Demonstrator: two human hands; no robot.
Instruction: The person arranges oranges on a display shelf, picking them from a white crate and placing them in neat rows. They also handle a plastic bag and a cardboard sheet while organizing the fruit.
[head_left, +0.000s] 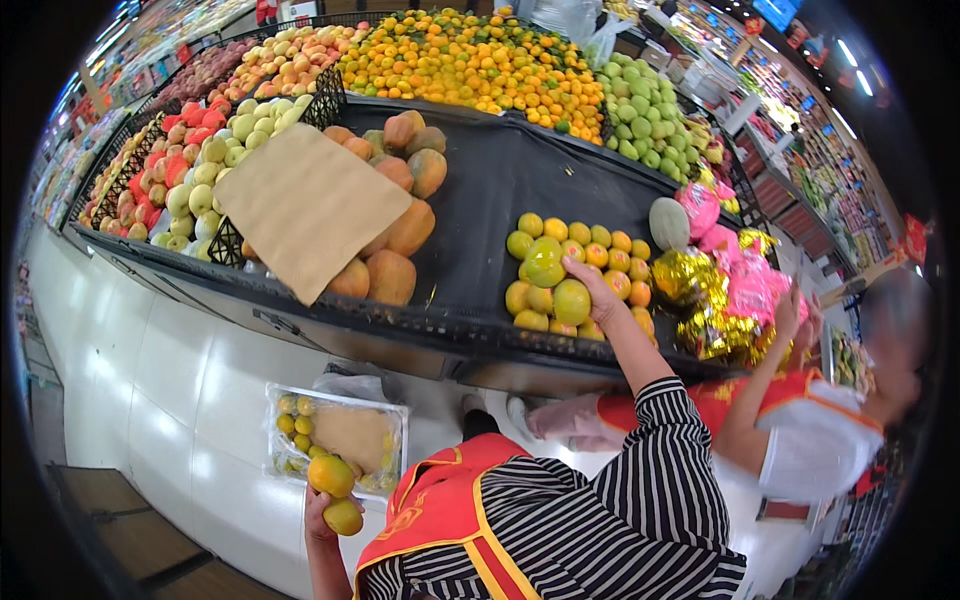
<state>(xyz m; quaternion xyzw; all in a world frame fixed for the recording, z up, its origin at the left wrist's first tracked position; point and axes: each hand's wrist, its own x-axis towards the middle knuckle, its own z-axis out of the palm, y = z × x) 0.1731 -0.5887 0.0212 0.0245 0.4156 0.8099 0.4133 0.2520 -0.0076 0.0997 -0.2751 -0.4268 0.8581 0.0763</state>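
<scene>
My right hand (596, 291) is over the front of the black display stand. It holds two greenish citrus fruits, a shiny, film-wrapped one (544, 262) and a yellower one (572, 301). Beneath and around them, rows of similar citrus fruits (596, 255) sit on the stand, some bearing small stickers. Down at the lower left, my left hand (322, 511) grips two more, an orange one (331, 475) and a yellow-green one (343, 517). Beyond that hand, a white box (403, 442) with a clear plastic liner rests on the floor, containing several citrus fruits and a brown cardboard sheet (352, 435).
Papayas (390, 277) lie partly under a cardboard sheet (311, 206). Mandarins (465, 67), green fruits (641, 112) and pale pears (202, 187) are heaped behind. At right, a co-worker's hands (795, 319) are near pink and gold wrapped packages (742, 285) and a melon (669, 223).
</scene>
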